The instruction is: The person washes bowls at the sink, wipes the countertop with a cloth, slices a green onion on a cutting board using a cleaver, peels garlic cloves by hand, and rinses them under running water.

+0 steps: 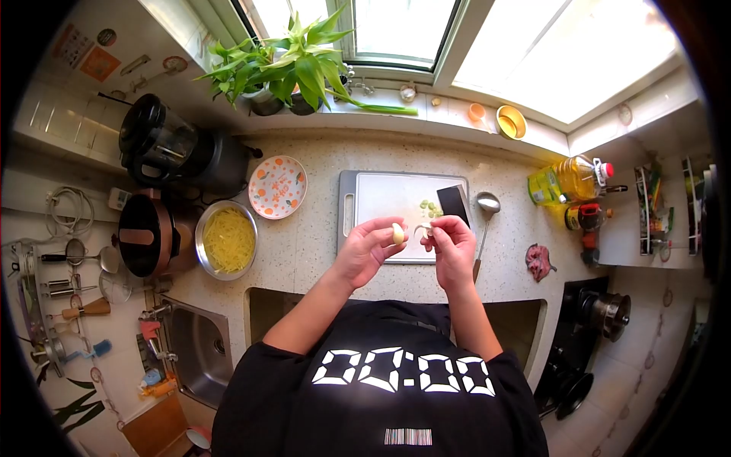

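My left hand [365,250] pinches a pale garlic clove [398,234] between thumb and fingertips. Close beside it, my right hand [452,247] has thumb and fingers closed on a thin whitish piece of garlic skin [422,228]. Both hands are held over the near part of a white cutting board [381,199] with a grey edge. Small pale-green chopped pieces [430,207] lie on the board beyond my right hand. A dark, broad knife blade [452,202] rests at the board's right side; its handle is hidden or unclear.
Right of the board lies a ladle [488,202]. To the left are a patterned plate [278,187] and a metal bowl [202,242] of yellow shreds. A sink [199,354] is at lower left, an oil bottle [567,183] and stove [567,343] at right.
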Motion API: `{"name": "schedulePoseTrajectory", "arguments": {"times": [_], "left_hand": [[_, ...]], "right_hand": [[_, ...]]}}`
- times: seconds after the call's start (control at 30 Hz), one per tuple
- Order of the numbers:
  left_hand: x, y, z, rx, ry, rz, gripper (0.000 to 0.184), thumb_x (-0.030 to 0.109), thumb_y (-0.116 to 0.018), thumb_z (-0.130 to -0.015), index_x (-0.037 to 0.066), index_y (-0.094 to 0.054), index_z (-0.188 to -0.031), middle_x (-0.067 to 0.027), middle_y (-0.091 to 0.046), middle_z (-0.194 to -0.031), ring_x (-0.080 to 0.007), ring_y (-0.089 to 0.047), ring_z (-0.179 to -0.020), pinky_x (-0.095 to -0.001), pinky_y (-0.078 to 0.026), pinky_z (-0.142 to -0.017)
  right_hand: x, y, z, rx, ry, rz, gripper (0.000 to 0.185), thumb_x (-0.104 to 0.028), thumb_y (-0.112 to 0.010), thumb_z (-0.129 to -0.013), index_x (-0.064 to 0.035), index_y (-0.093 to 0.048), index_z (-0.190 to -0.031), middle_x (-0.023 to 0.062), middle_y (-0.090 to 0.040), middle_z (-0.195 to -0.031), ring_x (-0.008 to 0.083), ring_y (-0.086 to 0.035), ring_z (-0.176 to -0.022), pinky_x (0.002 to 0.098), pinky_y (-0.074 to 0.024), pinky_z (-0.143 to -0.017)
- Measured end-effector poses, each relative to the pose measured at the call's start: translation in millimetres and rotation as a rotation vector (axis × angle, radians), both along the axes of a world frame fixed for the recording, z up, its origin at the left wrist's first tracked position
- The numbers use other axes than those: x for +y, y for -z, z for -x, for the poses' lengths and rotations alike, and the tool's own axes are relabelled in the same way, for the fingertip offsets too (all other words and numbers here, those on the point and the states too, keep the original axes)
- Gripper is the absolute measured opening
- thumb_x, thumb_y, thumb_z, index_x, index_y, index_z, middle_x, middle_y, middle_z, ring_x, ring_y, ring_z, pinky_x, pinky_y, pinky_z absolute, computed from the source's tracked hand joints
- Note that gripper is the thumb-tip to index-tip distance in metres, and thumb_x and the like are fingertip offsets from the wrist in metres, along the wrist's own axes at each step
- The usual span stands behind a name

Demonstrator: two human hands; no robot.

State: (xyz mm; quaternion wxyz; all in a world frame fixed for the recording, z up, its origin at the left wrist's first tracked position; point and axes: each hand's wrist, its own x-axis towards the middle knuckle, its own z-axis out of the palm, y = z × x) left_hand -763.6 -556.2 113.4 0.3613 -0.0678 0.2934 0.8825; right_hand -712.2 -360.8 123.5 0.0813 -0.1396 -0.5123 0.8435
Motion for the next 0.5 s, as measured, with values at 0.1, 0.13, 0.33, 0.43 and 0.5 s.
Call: {"name": "schedulePoseTrajectory", "arguments": {"times": [0.1,0.13,0.33,0.43,0.5], "left_hand": [[0.0,1.2,0.3,0.013,0.006,-0.003,0.034,0.010,-0.064,-0.097,-0.004,-0.061,-0.128,-0.0150,-0.068,-0.119,-0.0216,-0.069,-0.108,-0.0346,-0.057,-0.098],[0.1,1.1,0.6,0.009,0.005,-0.012,0.035,0.010,-0.065,-0.096,-0.004,-0.062,-0.128,-0.0145,-0.068,-0.118,-0.0213,-0.070,-0.107,-0.0340,-0.057,-0.098],[-1.4,9.0,2.4,-0.053,0.034,-0.157,0.032,0.003,-0.058,-0.097,-0.006,-0.060,-0.128,-0.0243,-0.062,-0.130,-0.0256,-0.071,-0.106,-0.0332,-0.059,-0.097],[-1.6,4.5,3.7,-0.073,0.072,-0.189,0.032,0.005,-0.060,-0.096,-0.005,-0.061,-0.127,-0.0239,-0.063,-0.132,-0.0235,-0.070,-0.107,-0.0327,-0.058,-0.097],[-1.8,1.3,4.1,-0.070,0.085,-0.186,0.032,0.006,-0.062,-0.096,-0.005,-0.062,-0.126,-0.0232,-0.063,-0.132,-0.0220,-0.070,-0.107,-0.0324,-0.058,-0.096]], "right_hand": [[5.0,3.4,0.2,0.005,-0.039,0.156,0.008,0.001,-0.063,-0.091,-0.0031,-0.062,-0.098,0.0070,-0.065,-0.096,0.0190,-0.065,-0.077,0.0300,-0.0507,-0.068],[6.2,5.3,0.4,0.014,-0.051,0.210,0.007,0.000,-0.063,-0.091,-0.0039,-0.062,-0.097,0.0066,-0.064,-0.096,0.0195,-0.064,-0.076,0.0301,-0.0500,-0.067],[5.7,-0.3,3.1,-0.075,-0.147,0.507,0.003,-0.009,-0.061,-0.093,-0.0061,-0.060,-0.093,0.0061,-0.062,-0.095,0.0226,-0.058,-0.072,0.0303,-0.0439,-0.061],[2.7,2.1,5.7,-0.058,-0.128,0.386,0.006,-0.002,-0.064,-0.093,-0.0055,-0.060,-0.096,0.0053,-0.063,-0.093,0.0173,-0.058,-0.071,0.0277,-0.0436,-0.060],[-0.1,1.6,7.1,-0.031,-0.107,0.260,0.011,0.001,-0.067,-0.092,-0.0040,-0.062,-0.101,0.0053,-0.064,-0.094,0.0145,-0.059,-0.072,0.0264,-0.0449,-0.061]]}}
